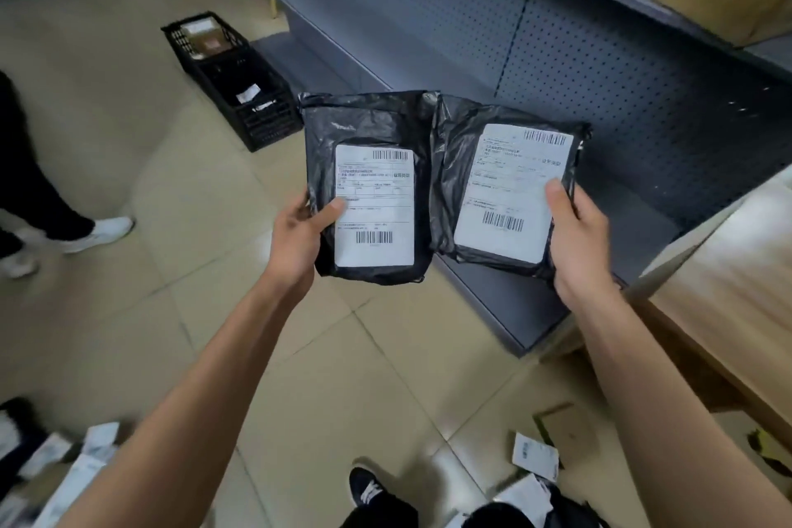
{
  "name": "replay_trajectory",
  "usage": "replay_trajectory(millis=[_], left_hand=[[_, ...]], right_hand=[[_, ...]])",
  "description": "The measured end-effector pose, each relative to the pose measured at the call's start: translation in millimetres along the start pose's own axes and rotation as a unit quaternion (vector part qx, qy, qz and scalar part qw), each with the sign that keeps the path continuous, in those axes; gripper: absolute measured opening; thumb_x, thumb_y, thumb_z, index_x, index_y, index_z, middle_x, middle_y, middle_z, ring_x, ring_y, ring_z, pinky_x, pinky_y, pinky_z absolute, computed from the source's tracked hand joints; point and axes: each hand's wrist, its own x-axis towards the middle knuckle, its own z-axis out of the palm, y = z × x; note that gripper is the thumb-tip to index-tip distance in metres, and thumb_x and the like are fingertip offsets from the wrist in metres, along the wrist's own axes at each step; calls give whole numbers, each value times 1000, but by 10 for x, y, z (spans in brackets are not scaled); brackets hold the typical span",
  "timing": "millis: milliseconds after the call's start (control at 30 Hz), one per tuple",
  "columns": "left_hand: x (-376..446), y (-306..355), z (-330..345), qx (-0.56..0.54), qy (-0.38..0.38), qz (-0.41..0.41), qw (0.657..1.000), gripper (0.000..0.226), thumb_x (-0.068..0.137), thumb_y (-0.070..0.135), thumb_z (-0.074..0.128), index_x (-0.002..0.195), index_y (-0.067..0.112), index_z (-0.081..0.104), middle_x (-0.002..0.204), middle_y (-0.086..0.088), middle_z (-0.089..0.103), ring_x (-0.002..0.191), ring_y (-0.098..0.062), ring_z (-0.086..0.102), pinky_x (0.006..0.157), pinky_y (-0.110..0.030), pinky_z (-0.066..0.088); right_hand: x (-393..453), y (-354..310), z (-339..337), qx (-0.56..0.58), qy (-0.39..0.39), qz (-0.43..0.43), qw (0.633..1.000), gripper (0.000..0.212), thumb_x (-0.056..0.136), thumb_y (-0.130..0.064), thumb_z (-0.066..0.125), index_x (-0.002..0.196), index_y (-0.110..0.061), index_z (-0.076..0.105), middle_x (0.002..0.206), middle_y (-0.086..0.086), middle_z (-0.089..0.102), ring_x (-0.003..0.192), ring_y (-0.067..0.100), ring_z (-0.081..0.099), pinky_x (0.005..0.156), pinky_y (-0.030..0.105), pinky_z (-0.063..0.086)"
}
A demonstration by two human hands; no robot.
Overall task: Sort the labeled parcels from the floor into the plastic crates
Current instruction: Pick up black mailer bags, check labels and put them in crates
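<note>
Hands grip black parcels: left hand (300, 234) one parcel (368, 189) (labels up), right hand (576, 238) other.

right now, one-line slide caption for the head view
Left hand and right hand each hold a labeled black parcel near two black crates.

A beige tiled floor (128, 133) is seen throughout. Grey pegboard shelving (600, 69) runs along the right, and a wooden counter (737, 292) stands near right.

head-worn view, looking down, hands close
</note>
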Motion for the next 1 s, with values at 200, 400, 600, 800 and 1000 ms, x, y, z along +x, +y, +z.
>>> replay_trajectory(millis=[200, 400, 600, 800, 1000], left_hand=[[392, 220, -554, -16, 71, 8, 997, 36, 98, 6, 64, 134, 9, 63, 127, -5, 72, 116, -26, 70, 101, -44, 56], [968, 368, -918, -25, 135, 12, 991, 31, 97, 5, 66, 127, 9, 66, 123, -7, 74, 114, -27, 71, 96, -40, 58], [1686, 525, -1145, -12, 191, 21, 981, 34, 92, 4, 72, 125, 7, 66, 123, -10, 74, 114, -30, 71, 98, -42, 57], [2175, 634, -1271, -25, 253, 14, 967, 37, 92, 6, 73, 128, 9, 65, 121, -10, 75, 112, -30, 71, 98, -44, 57], [2659, 677, -1525, -54, 299, 6, 953, 36, 93, 5, 71, 128, 11, 65, 120, -9, 75, 113, -30, 71, 99, -43, 56]], right_hand=[[434, 57, 758, 8, -41, -10, 999, 19, 106, -23, 54, 114, -26, 71, 113, -11, 76, 108, 9, 71, 90, 28, 57], [1069, 154, 1549, 12, -85, -2, 996, 19, 106, -23, 53, 111, -26, 72, 112, -10, 77, 107, 10, 72, 87, 28, 58], [1907, 322, 2340, 24, -155, 29, 987, 20, 106, -26, 53, 116, -27, 71, 116, -9, 75, 109, 12, 71, 89, 32, 59], [2565, 408, 2939, 8, -207, 65, 976, 17, 104, -29, 57, 111, -26, 72, 112, -6, 77, 107, 16, 73, 82, 32, 60], [3011, 489, 3628, -27, -254, 78, 964, 20, 102, -38, 59, 111, -26, 72, 112, -5, 77, 106, 21, 73, 82, 37, 58]])
